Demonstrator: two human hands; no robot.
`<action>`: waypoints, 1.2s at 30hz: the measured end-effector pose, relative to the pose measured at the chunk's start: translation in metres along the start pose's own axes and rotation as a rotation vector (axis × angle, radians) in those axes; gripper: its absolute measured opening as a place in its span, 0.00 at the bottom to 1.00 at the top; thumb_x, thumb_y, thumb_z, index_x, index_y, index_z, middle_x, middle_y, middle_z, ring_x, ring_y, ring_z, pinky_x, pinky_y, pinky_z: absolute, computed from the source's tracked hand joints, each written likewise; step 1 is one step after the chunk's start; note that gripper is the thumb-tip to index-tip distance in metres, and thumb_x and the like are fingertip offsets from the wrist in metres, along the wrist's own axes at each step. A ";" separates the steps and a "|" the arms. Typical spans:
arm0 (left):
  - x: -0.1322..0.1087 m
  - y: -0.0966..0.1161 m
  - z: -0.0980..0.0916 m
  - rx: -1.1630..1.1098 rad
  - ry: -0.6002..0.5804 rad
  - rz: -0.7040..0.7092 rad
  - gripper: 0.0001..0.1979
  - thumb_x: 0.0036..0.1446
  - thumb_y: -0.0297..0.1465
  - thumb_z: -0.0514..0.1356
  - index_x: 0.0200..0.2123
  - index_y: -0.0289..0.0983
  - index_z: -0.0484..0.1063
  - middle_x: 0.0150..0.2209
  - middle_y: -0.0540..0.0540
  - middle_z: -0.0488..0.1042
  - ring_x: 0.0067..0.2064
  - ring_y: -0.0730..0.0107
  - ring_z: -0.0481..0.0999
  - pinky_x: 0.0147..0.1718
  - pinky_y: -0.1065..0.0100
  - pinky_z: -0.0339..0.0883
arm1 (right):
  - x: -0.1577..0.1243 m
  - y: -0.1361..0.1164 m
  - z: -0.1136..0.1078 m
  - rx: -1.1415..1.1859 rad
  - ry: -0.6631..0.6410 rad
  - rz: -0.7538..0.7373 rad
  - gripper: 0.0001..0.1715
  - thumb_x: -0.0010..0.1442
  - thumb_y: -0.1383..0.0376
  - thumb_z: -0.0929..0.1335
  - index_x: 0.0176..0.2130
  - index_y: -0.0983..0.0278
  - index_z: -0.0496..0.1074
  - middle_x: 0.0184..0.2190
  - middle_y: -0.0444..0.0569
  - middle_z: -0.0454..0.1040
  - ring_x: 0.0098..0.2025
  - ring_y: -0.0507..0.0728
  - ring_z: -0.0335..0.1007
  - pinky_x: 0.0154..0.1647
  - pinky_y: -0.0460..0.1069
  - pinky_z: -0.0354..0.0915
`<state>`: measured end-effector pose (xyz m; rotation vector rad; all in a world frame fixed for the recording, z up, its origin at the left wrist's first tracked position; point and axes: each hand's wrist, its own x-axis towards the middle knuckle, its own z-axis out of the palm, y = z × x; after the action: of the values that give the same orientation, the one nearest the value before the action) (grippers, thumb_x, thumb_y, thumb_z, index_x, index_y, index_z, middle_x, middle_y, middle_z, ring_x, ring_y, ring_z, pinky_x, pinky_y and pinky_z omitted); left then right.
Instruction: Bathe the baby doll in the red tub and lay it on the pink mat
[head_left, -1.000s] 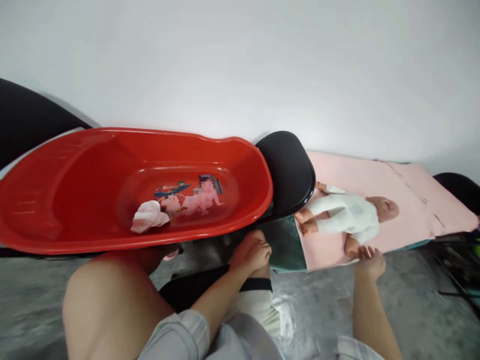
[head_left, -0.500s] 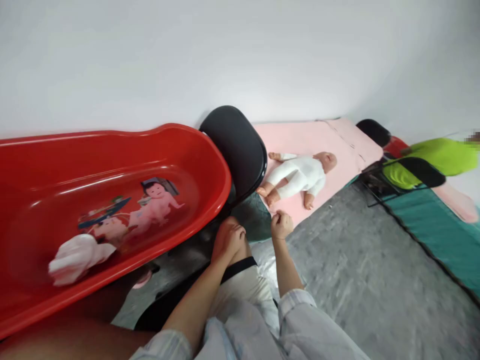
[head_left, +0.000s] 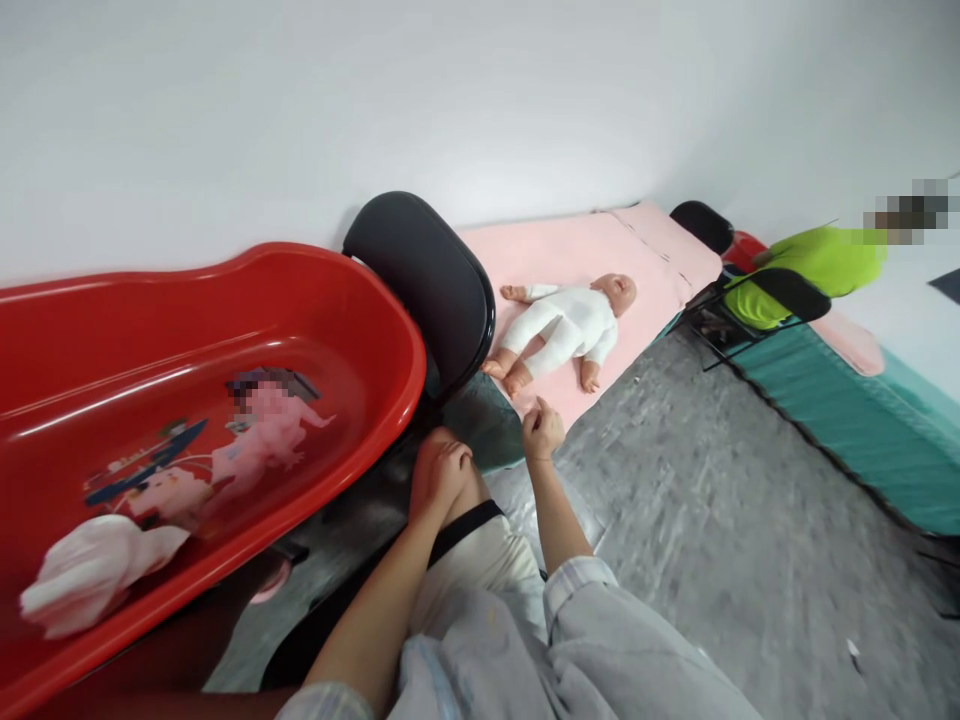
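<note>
Two sets of fingers are drawn in. The fingers (head_left: 444,456) of the left hand (head_left: 439,478) bend together and clasp the top of the person's own raised knee (head_left: 471,494), the palm lying on it. The fingers (head_left: 537,418) of the right hand (head_left: 541,432) curl into a loose fist with the thumb against them; nothing shows inside it, and the fist hangs just off the near edge of the pink mat (head_left: 600,250), the two hands close together but apart. At about 12 o'clock from the right hand, near but not touched, the doll (head_left: 564,325) lies on its back on that mat in a white suit, its head toward 2 o'clock and its bare feet toward 8 o'clock, nearest the black chair (head_left: 424,270). The chair sits at 12 o'clock from the left hand, between the mat and the red tub (head_left: 225,300). The tub fills the 9 o'clock side, one end pressed up against the chair; a printed picture covers its floor, and a white cloth (head_left: 90,578) lies bunched in its near end at 8 o'clock. Grey floor (head_left: 712,520) spreads out toward 3 o'clock. Beyond it, at 2 o'clock, lies a green mat (head_left: 847,410), with a second black chair (head_left: 784,290) and another person in a bright green top (head_left: 817,262) at its far end.
</note>
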<state>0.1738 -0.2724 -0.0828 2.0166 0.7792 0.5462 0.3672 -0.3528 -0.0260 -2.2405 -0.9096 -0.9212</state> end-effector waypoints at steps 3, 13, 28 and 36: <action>0.000 0.001 -0.001 0.004 0.000 -0.009 0.14 0.57 0.16 0.56 0.30 0.39 0.75 0.37 0.42 0.82 0.44 0.58 0.80 0.50 0.61 0.70 | 0.002 -0.002 -0.003 -0.003 0.114 -0.141 0.25 0.72 0.65 0.58 0.40 0.67 0.82 0.23 0.51 0.74 0.27 0.54 0.66 0.33 0.50 0.60; 0.003 0.012 0.002 -0.050 0.013 -0.114 0.14 0.59 0.16 0.56 0.30 0.39 0.75 0.37 0.41 0.82 0.43 0.58 0.81 0.46 0.61 0.71 | 0.002 -0.003 -0.008 -0.012 0.203 -0.215 0.18 0.72 0.67 0.63 0.46 0.69 0.81 0.26 0.50 0.77 0.27 0.53 0.68 0.32 0.49 0.62; 0.024 0.106 -0.020 -1.340 -0.120 -0.385 0.11 0.53 0.33 0.70 0.38 0.35 0.79 0.40 0.41 0.81 0.40 0.61 0.81 0.45 0.62 0.74 | 0.012 0.006 -0.024 0.358 -0.083 0.071 0.22 0.67 0.60 0.62 0.37 0.67 0.82 0.29 0.53 0.79 0.30 0.55 0.71 0.35 0.49 0.64; 0.037 0.156 -0.039 -2.101 -0.061 -0.795 0.13 0.74 0.32 0.51 0.50 0.34 0.74 0.47 0.40 0.80 0.45 0.65 0.82 0.50 0.62 0.74 | 0.112 0.099 -0.036 0.470 0.358 0.487 0.11 0.53 0.60 0.64 0.30 0.62 0.74 0.26 0.51 0.73 0.30 0.62 0.70 0.35 0.59 0.68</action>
<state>0.2244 -0.2889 0.0737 -0.2333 0.4034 0.4047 0.4883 -0.3969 0.0587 -1.7036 -0.3419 -0.7481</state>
